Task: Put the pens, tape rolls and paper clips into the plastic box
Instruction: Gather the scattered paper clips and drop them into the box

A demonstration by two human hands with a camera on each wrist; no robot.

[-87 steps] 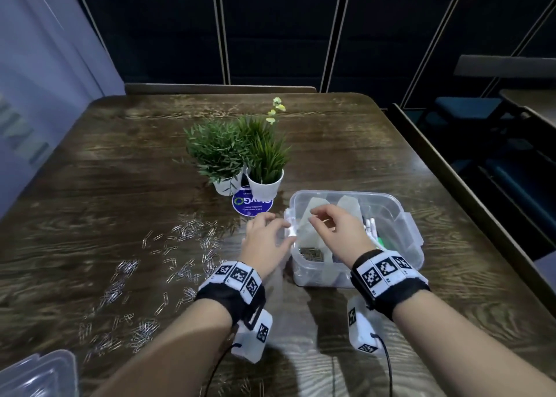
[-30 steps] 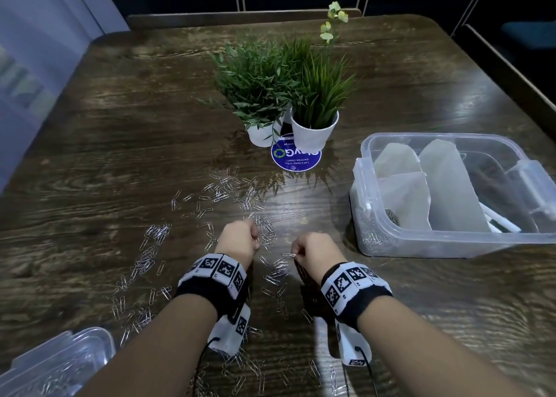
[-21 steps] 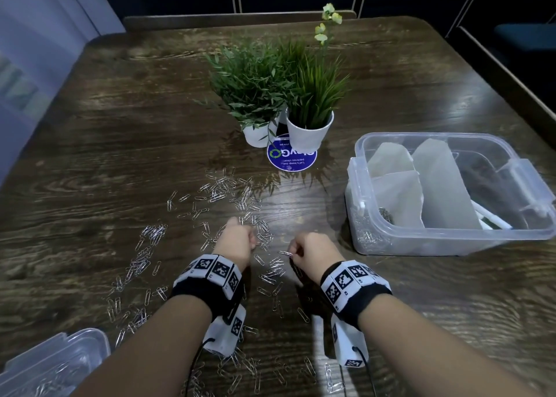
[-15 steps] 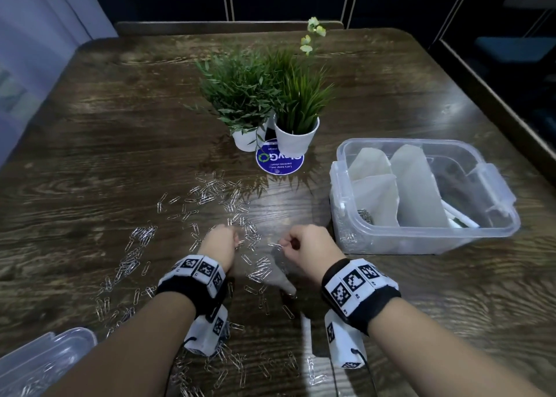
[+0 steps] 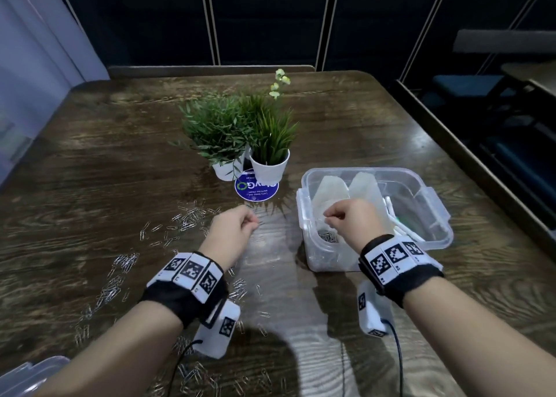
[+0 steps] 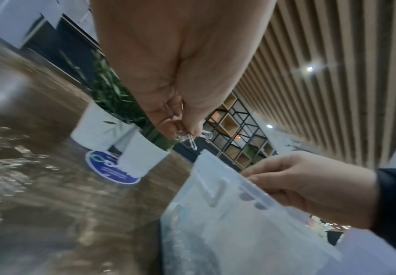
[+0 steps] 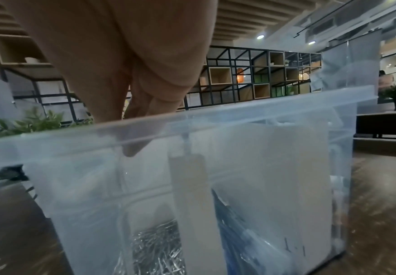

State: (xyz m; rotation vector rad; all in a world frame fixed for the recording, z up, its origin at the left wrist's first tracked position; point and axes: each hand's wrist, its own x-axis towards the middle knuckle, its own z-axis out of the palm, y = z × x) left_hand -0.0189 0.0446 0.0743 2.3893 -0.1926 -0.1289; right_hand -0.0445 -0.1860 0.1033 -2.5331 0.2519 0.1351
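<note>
Paper clips (image 5: 120, 279) lie strewn over the wooden table (image 5: 90, 171), nearest the viewer and to the left of the plastic box (image 5: 433, 216), well apart from it. Left hand (image 5: 233, 231) hangs above the table just left of the box, fingers curled, pinching a few clips (image 6: 188, 138) between thumb and fingertips. Right hand (image 5: 353, 220) is over the near-left corner of the box, fingers bunched and dipped below the rim; whether it holds any clips cannot be told. Under it, inside the box, sits a heap of clips (image 7: 159, 247) in the near-left compartment, with white dividers (image 5: 332, 187) standing behind and white pens (image 5: 400, 231) along the right side. Beyond the box's left end stand two potted plants (image 5: 240, 132) on a blue sticker (image 5: 255, 190).
</note>
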